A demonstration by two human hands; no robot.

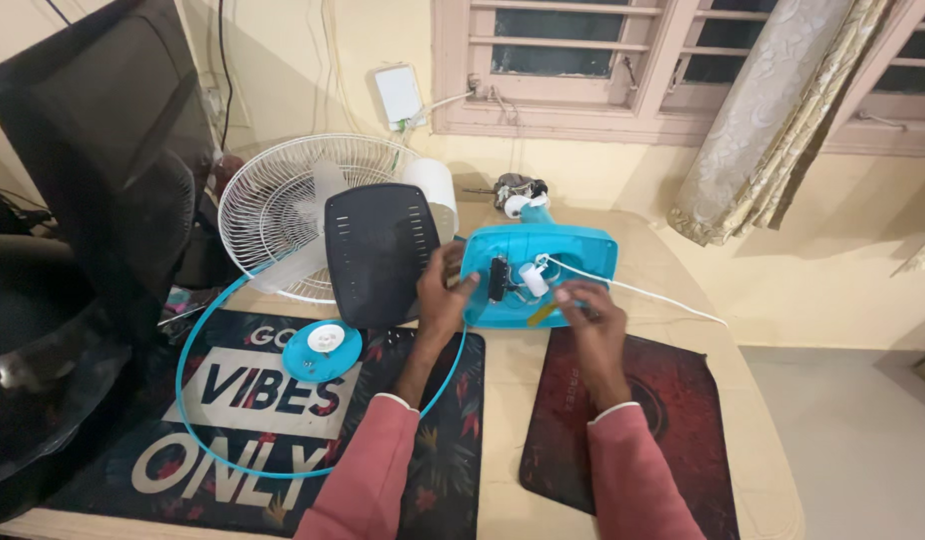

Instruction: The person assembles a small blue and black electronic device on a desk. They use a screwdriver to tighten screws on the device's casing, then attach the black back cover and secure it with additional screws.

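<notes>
A turquoise fan base [573, 250] lies tipped on the table, its open underside showing a dark part, a white cylinder and wires. My left hand [443, 295] grips its left edge. Over the lower edge of the base, my right hand [590, 318] holds a thin yellow-handled tool [545, 313] whose tip points into the opening. A white cord [643, 292] runs from the base to the right. Both sleeves are pink.
A black cover panel [380, 250] leans on a white wire fan guard [283, 205]. A turquoise ring [198, 420] and a round turquoise cap [323, 350] lie on a dark printed mat [233, 440]. There is a dark red mat [673, 400] at right and a monitor [103, 130] at left.
</notes>
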